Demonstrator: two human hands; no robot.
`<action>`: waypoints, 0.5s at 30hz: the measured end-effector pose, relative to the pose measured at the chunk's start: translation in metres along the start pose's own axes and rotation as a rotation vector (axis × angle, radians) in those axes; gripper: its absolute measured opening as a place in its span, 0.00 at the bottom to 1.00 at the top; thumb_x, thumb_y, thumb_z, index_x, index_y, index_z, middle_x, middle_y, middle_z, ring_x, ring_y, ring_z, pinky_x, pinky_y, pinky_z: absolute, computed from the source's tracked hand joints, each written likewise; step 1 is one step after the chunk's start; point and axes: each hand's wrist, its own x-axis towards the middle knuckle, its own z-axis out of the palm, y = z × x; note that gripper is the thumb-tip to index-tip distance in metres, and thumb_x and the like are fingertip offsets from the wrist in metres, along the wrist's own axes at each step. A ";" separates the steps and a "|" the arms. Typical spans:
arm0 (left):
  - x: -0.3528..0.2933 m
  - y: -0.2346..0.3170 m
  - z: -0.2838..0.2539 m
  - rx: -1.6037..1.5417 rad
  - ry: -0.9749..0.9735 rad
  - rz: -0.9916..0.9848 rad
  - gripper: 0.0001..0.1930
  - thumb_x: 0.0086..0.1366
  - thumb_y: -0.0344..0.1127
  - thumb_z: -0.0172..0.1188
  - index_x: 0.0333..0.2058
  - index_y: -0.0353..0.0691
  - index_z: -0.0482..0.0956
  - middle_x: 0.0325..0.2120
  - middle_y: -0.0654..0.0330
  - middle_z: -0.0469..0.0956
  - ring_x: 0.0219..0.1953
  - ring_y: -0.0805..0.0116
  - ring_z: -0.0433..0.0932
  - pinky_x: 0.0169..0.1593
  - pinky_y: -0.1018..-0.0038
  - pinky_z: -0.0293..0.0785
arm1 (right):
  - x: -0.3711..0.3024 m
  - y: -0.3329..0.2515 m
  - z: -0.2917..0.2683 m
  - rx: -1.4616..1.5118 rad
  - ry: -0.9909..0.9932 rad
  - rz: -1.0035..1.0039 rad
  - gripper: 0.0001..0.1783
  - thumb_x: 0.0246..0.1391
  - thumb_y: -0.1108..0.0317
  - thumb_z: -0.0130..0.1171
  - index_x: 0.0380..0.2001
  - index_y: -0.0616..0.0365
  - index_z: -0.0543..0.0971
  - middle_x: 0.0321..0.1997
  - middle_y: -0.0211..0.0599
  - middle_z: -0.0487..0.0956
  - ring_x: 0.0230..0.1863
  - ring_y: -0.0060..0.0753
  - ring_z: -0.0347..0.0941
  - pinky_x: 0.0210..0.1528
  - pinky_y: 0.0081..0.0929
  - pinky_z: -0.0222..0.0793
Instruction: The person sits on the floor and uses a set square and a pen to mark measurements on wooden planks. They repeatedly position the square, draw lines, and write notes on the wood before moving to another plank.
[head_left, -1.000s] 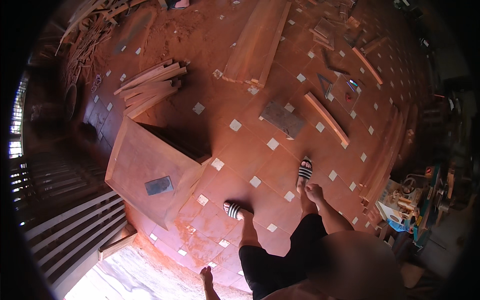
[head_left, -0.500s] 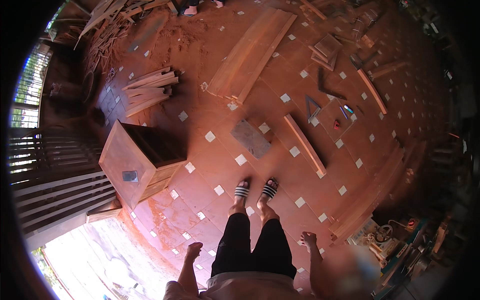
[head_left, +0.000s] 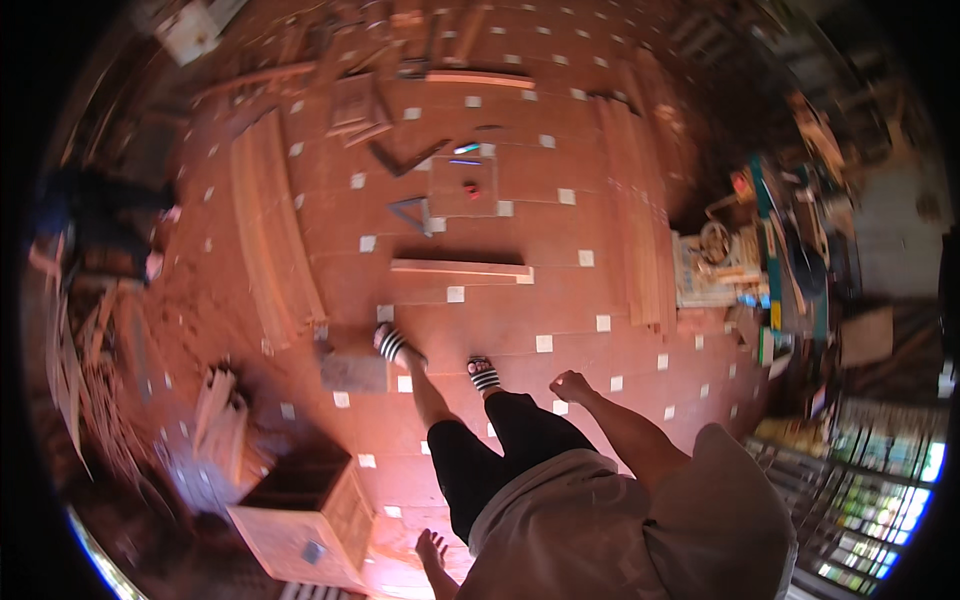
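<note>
My left hand (head_left: pixel 432 550) hangs low beside my hip with its fingers apart, holding nothing. On the other side my right hand (head_left: pixel 570 387) is raised a little before my thigh, fingers curled in, and nothing shows in it. Neither hand touches anything. Striped sandals are on my feet; one foot is ahead, by a dark flat slab (head_left: pixel 352 373) on the tiled floor. A short wooden bar (head_left: pixel 461 267) lies ahead of my feet. Beyond it rest a triangular set square (head_left: pixel 408 214), an L-shaped square (head_left: pixel 405 162), a small red object (head_left: pixel 471 190) and pens (head_left: pixel 465 150).
A wooden cabinet (head_left: pixel 300 540) stands near left, with a bundle of wood pieces (head_left: pixel 222 425) behind it. Long boards (head_left: pixel 272 235) lie at left, and stacked planks (head_left: pixel 635 220) at right. A machine with a handwheel (head_left: pixel 715 250) is at right. Another person (head_left: pixel 110 220) is at far left.
My view has swung to the right, so the cabinet and boards sit further left and lower. One foot has stepped forward. My right hand has come up and its fingers look more curled.
</note>
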 end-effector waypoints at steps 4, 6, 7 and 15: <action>0.006 0.074 -0.016 0.192 0.028 0.035 0.29 0.74 0.55 0.59 0.68 0.51 0.72 0.58 0.56 0.77 0.55 0.47 0.79 0.52 0.43 0.77 | -0.030 0.005 0.017 0.089 0.028 0.095 0.26 0.56 0.46 0.57 0.43 0.55 0.90 0.48 0.52 0.88 0.53 0.58 0.83 0.61 0.46 0.78; 0.011 0.116 -0.025 0.204 0.067 0.059 0.30 0.74 0.57 0.59 0.69 0.53 0.71 0.59 0.58 0.76 0.56 0.48 0.79 0.53 0.44 0.76 | -0.040 0.018 0.030 0.023 0.016 0.163 0.25 0.56 0.47 0.56 0.39 0.56 0.90 0.46 0.53 0.88 0.51 0.59 0.84 0.60 0.47 0.79; 0.013 0.135 -0.033 0.188 0.025 0.105 0.32 0.74 0.58 0.58 0.71 0.54 0.66 0.61 0.59 0.75 0.61 0.50 0.76 0.59 0.44 0.75 | -0.044 0.023 0.035 -0.109 0.013 0.177 0.25 0.56 0.48 0.55 0.35 0.58 0.90 0.44 0.55 0.87 0.49 0.59 0.84 0.58 0.48 0.79; 0.050 0.209 -0.085 0.224 -0.074 0.123 0.29 0.76 0.53 0.57 0.71 0.52 0.67 0.61 0.59 0.75 0.63 0.50 0.76 0.64 0.46 0.72 | -0.079 0.000 0.049 0.112 0.089 0.279 0.26 0.59 0.47 0.57 0.43 0.56 0.90 0.48 0.53 0.87 0.53 0.58 0.84 0.60 0.49 0.79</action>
